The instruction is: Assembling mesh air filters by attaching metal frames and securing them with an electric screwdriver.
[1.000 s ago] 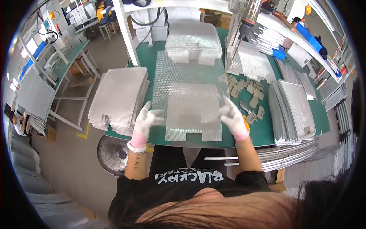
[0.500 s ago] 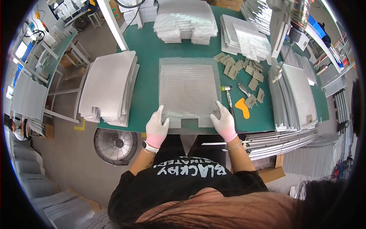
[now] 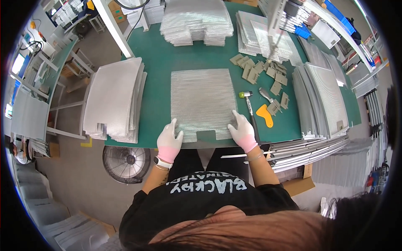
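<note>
In front of me, over the green table, are thin silver metal mesh sheets (image 3: 203, 100) with a rectangular notch in their near edge. Their outlines coincide, so I cannot tell how many lie together. My left hand (image 3: 170, 137), in a white glove with a pink cuff, has its fingers along the near left corner and its thumb apart from them. My right hand (image 3: 243, 131), gloved alike, holds the near right corner with thumb and fingers. Fingertips under the mesh are hidden.
Mesh stacks stand at the left (image 3: 113, 96), far middle (image 3: 197, 21) and right (image 3: 320, 100). Right of the sheets are a hammer (image 3: 250, 106), a yellow scraper (image 3: 264, 115), a putty knife (image 3: 265, 94) and several grey-beige plates (image 3: 252, 75). A power tool (image 3: 292, 8) hangs above. A floor fan (image 3: 127, 163) stands below left.
The sheets' offset edges have come into line, leaving one outline. Both hands stay at the near corners with little movement. The whole view has shifted slightly.
</note>
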A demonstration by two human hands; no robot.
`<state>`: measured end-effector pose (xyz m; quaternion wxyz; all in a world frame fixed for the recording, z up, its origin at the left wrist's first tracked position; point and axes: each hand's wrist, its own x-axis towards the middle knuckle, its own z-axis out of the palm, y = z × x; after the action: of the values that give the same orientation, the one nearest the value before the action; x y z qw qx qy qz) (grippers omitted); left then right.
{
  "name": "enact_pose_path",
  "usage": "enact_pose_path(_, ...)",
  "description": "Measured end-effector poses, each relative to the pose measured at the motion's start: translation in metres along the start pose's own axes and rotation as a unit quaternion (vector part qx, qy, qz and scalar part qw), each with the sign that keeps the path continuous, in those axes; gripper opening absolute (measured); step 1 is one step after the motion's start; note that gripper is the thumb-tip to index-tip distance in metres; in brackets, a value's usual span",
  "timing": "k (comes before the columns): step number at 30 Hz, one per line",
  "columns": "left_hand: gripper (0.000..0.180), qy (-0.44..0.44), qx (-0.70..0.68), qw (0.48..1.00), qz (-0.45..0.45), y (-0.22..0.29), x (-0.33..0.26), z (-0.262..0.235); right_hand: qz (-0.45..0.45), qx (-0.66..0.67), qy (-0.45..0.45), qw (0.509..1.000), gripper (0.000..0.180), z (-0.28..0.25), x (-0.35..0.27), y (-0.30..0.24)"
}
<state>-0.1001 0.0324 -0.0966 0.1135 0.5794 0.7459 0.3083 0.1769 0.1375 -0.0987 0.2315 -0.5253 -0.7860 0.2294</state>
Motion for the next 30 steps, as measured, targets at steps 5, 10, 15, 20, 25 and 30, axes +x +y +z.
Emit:
enact_pose_path(5, 0.054, -0.009, 0.017, 1.000, -0.001, 0.000, 0.002, 0.001, 0.006, -0.038, -0.009, 0.999, 0.058, -0.010, 0.004, -0.007)
enact_pose_path(10, 0.060, -0.072, 0.125, 0.989, -0.020, 0.006, 0.020, -0.018, -0.035, -0.107, -0.069, 0.991, 0.043, -0.055, 0.047, 0.001)
enact_pose_path(15, 0.060, -0.131, 0.179, 0.971, 0.093, -0.024, 0.035, -0.017, -0.044, -0.126, 0.250, 0.959, 0.044, -0.091, 0.191, 0.083)
enact_pose_path(20, 0.062, -0.030, 0.169, 0.978, 0.116, -0.006, 0.042, -0.015, 0.196, -0.146, 0.229, 0.942, 0.072, -0.122, 0.305, 0.146)
enact_pose_path(25, 0.064, 0.044, 0.007, 0.996, 0.079, -0.009, 0.009, -0.023, 0.057, -0.041, 0.403, 0.913, 0.067, -0.160, 0.306, 0.111)
enact_pose_path(30, 0.061, 0.054, -0.071, 0.994, 0.068, -0.011, 0.001, -0.014, -0.083, 0.056, 0.534, 0.840, 0.063, -0.147, 0.263, 0.069)
